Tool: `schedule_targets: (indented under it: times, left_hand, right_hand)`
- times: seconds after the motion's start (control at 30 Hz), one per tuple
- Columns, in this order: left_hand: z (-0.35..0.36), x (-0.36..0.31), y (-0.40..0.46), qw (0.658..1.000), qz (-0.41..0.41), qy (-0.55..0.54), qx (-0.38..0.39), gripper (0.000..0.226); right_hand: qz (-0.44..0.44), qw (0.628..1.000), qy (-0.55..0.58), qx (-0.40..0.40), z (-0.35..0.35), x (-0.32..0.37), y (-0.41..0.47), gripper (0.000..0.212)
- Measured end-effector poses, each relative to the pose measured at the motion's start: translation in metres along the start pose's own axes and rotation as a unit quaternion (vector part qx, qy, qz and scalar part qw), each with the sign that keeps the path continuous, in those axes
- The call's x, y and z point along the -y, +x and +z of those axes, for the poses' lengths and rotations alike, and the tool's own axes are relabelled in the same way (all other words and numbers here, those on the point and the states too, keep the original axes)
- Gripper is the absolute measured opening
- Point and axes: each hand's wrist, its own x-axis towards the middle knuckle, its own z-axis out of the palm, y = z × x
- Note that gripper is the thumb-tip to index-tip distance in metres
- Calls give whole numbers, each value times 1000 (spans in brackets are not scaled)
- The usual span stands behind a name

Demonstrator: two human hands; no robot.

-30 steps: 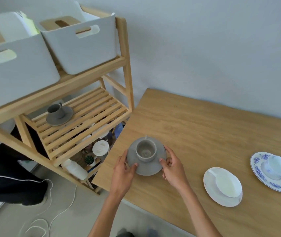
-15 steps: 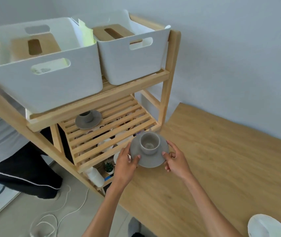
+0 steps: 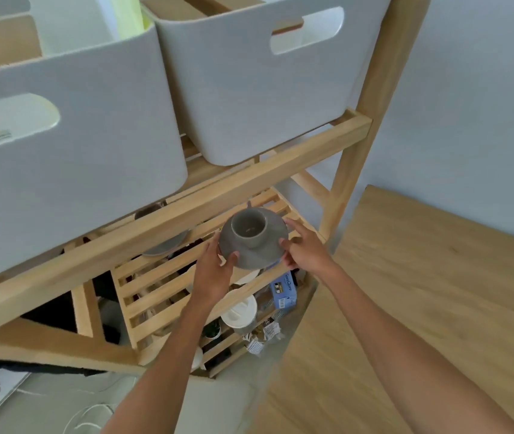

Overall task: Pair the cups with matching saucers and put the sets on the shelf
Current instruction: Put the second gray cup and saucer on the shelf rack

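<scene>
the grey cup (image 3: 247,225) stands loose on its matching grey saucer (image 3: 254,249), and the set hangs in the air over the front of the slatted middle shelf (image 3: 168,280), not yet set down. the left hand (image 3: 215,270) holds the saucer rim at about 8 o'clock with its thumb on top, and the right hand (image 3: 304,249) holds it at about 3 o'clock, fingers curled under the edge, thumb above.

judging by the look, this is glazed stoneware: stiff, fairly weighty for its size, smooth enough to slip, and likely to chip on a knock. nothing fixes the cup to the saucer, so any tilt could send it sliding; the rim is the right place to hold, opposite sides, kept level.

the shelf is open wooden slats with gaps, so the saucer should land flat across several slats. another grey saucer (image 3: 168,245) sits further back at 10 o'clock, partly hidden by the upper rail (image 3: 168,230), which leaves low headroom. two white bins (image 3: 71,145) fill the top tier. below are a blue box (image 3: 283,292) and a white lid (image 3: 239,311). the wooden bench (image 3: 421,308) lies at 4 o'clock, against a pale wall (image 3: 484,104).
</scene>
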Motion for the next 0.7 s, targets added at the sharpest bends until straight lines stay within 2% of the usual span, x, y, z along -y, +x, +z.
schedule_targets:
  times: [0.2,0.33,0.5,0.6,0.63,0.7]
  left_hand:
    - [4,28,40,999,-1,-11,35,55]
    - [6,40,54,999,13,34,40,38]
    - [3,40,61,991,21,127,36,45]
    - [0,39,62,978,80,192,13,47]
    - [-2,37,62,975,66,210,39,51]
    - [-6,31,62,966,-23,229,116,68]
  right_hand:
    - [49,998,-9,29,9,-7,53,59]
    - [63,997,-28,39,11,-10,77,58]
    - [49,995,-86,31,13,-9,94,58]
    - [28,988,-145,32,16,-5,93,59]
    - [18,985,-167,36,17,-4,90,60]
    - [-12,975,-218,41,18,-3,84,61]
